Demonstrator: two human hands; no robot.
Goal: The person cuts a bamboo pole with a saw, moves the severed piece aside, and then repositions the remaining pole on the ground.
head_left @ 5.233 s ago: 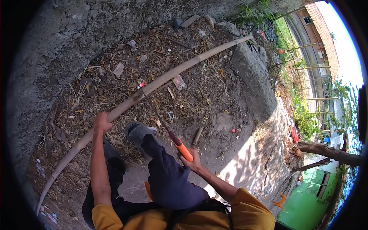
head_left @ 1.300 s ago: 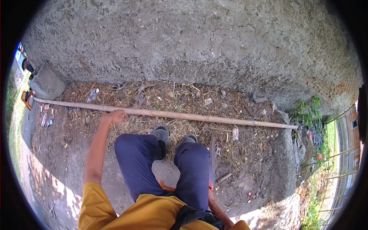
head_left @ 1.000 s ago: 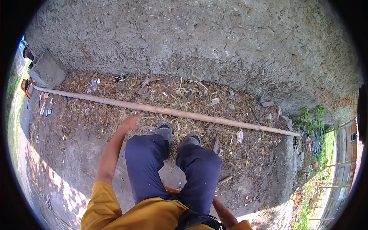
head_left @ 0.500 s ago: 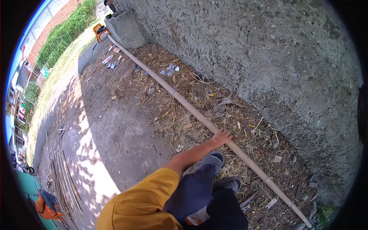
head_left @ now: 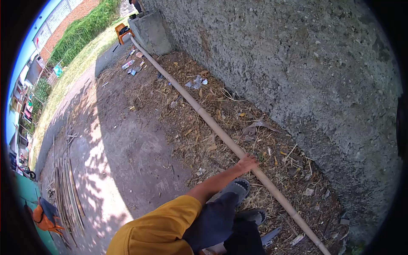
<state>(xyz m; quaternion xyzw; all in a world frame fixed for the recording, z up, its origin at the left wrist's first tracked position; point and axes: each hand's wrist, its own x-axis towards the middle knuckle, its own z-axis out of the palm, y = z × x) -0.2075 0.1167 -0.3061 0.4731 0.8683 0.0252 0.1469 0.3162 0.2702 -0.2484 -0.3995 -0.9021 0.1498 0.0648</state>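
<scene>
A long bamboo pole (head_left: 216,128) runs diagonally from the orange chair at the far end to the lower right, close to the wall. My left hand (head_left: 247,162) lies over the pole's nearer half, its fingers curled across the top. Below the arm are my dark trousers (head_left: 212,221) and grey shoes (head_left: 238,190), beside the pole. A grey blade-like strip (head_left: 272,235) shows past my trouser leg; whether anything holds it is hidden. I cannot make out my right hand.
A rough concrete wall (head_left: 289,68) rises along the right. Bamboo strips (head_left: 67,193) lie at the left near an orange-and-blue chair (head_left: 46,216). An orange chair (head_left: 122,32) stands by a concrete block (head_left: 153,33). Litter (head_left: 196,82) and dry leaves cover the ground; part of a person (head_left: 137,5) shows far off.
The view has shifted slightly, moving the background right and down. My left hand stays on the pole at about the same spot.
</scene>
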